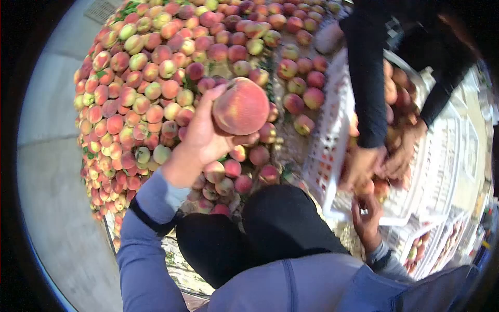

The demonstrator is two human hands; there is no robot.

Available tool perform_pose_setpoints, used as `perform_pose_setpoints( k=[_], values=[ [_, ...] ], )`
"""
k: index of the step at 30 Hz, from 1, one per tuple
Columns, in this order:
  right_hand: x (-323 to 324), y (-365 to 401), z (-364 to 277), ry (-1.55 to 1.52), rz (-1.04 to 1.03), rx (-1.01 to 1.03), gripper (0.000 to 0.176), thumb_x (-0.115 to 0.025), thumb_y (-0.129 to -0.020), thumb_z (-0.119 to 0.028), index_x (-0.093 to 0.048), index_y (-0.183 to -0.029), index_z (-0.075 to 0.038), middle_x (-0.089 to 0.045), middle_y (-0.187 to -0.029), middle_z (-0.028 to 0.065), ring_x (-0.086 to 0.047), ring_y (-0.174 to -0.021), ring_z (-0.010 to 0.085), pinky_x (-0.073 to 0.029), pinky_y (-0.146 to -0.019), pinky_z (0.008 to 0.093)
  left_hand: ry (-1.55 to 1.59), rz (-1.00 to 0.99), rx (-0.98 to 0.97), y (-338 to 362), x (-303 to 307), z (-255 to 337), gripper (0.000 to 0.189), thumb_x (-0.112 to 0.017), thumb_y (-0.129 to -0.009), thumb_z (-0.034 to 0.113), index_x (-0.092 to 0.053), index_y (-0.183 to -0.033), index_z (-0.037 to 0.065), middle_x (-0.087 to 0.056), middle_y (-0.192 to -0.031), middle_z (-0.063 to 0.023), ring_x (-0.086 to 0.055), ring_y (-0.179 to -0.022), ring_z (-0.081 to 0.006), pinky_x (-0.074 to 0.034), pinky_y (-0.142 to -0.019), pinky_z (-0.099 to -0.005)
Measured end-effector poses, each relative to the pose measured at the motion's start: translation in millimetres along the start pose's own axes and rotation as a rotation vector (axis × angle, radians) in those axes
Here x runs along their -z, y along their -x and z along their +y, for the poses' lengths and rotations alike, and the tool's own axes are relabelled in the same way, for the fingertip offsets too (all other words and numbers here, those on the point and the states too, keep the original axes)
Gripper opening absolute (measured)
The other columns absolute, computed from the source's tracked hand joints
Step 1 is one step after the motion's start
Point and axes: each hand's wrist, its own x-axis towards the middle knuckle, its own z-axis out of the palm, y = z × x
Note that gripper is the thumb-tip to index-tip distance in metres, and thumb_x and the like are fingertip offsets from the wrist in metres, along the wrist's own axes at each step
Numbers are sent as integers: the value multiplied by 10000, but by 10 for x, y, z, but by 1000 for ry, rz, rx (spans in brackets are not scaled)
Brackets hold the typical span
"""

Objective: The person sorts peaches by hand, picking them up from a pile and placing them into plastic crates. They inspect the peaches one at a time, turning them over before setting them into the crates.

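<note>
Left of the white crate (323,151), big heap of peaches (150,93), piled loose in a broad mound, probably for easy picking from above. Slotted walls on the crate, likely for airflow; peaches inside. Below the crate, lower crates (404,237), also with fruit, apparently stacked to save ground. Just left of the crate, bent knees (283,221), presumably folded low to keep heap and crate in reach. Over the crate, co-worker's dark sleeves (368,78), reaching down, both co-worker's hands (364,165) in among the fruit, maybe to place by hand rather than drop.

At the crate's near edge, right hand (370,223), fingers curled, small gap beside the thumb, close to a peach; can't tell if gripping anything. Left of the crate, over the heap's near side, left hand (200,139), spread to fruit width around one large peach (241,106). Cupped from side and below, thumb up along the flank: looks like weight on the palm, pressure spread, less bruising. Held up clear of the others, red face toward the camera, good for viewing the skin.
</note>
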Motion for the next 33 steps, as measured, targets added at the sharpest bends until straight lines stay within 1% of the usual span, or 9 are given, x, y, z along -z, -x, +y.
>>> perform_pose_setpoints(
  k=[5, 7, 9, 11, 14, 19, 21, 26, 33],
  values=[
    [311, -371, -751, -335, 81, 484, 599, -809, -711, -145, -575, -1250, -28, -610, -1126, 176, -615, -967, 298, -490, -878, 378, -317, 266, -16, 431, -839, -357, 538, -424, -994, 564, -494, -1354, 170, -610, -1270, -107, -661, -1048, -279, -599, -757, -464],
    [212, -499, -1108, -478, 61, 590, 882, -871, -655, -194, -446, -1423, -101, -472, -1283, 198, -463, -1228, 364, -409, -1031, 426, -399, 173, 7, 556, -1105, -528, 564, -413, -1009, 547, -454, -1398, 140, -590, -1285, -123, -647, -1077, -269, -588, -804, -467],
    [38, -480, -1328, -549, 75, 634, 994, -897, -618, -225, -367, -1449, -96, -433, -1305, 218, -424, -1249, 412, -392, -1059, 445, -472, 92, 43, 660, -1321, -715, 573, -421, -1014, 531, -435, -1417, 123, -584, -1284, -135, -637, -1088, -261, -577, -839, -464],
    [-93, -436, -1284, -537, 220, 593, 935, -895, -641, -231, -390, -1409, -60, -470, -1300, 194, -474, -1228, 356, -405, -1056, 424, -709, 171, 33, 835, -1483, -951, 575, -461, -1016, 481, -439, -1407, 60, -579, -1254, -151, -625, -1072, -236, -550, -891, -392],
    [29, -186, -1093, -979, -44, 209, 823, -871, -693, -224, -431, -1362, -35, -524, -1278, 154, -527, -1194, 264, -427, -1035, 402, -1043, 58, 122, 1136, -1484, -893, 589, -534, -986, 435, -472, -1345, -28, -577, -1207, -148, -614, -1054, -210, -512, -920, -331],
    [478, 40, -157, -1322, -273, -309, 581, -637, -895, -458, -531, -1280, -36, -658, -1044, 80, -646, -852, 142, -533, -701, 293, -1102, 349, -340, 1850, -1457, -787, 456, -540, -975, 299, -514, -1287, -33, -589, -1166, -132, -612, -1040, -213, -497, -950, -327],
    [659, 111, 58, -1277, -74, -299, 590, -574, -917, -515, -539, -1270, -44, -656, -1052, 81, -639, -835, 150, -509, -663, 271, -1017, 524, -421, 2122, -1044, -748, 410, -523, -991, 268, -519, -1282, -21, -597, -1166, -118, -619, -1026, -201, -506, -949, -343],
    [1034, 212, 573, -1229, -142, -367, 619, -614, -917, -479, -485, -1318, -25, -636, -1102, 95, -635, -880, 163, -502, -712, 278, -831, 627, -408, 2541, -72, -836, 344, -522, -1002, 218, -527, -1257, -13, -599, -1170, -112, -632, -1014, -189, -526, -918, -353],
    [778, -5, -8, -1261, -280, -314, 521, -722, -876, -305, -543, -1256, 3, -654, -1042, 63, -646, -815, 131, -539, -709, 248, -936, 648, -467, 2204, -279, -1119, 362, -576, -971, 251, -561, -1208, -23, -623, -1106, -138, -630, -1033, -214, -514, -937, -334]
  ],
)
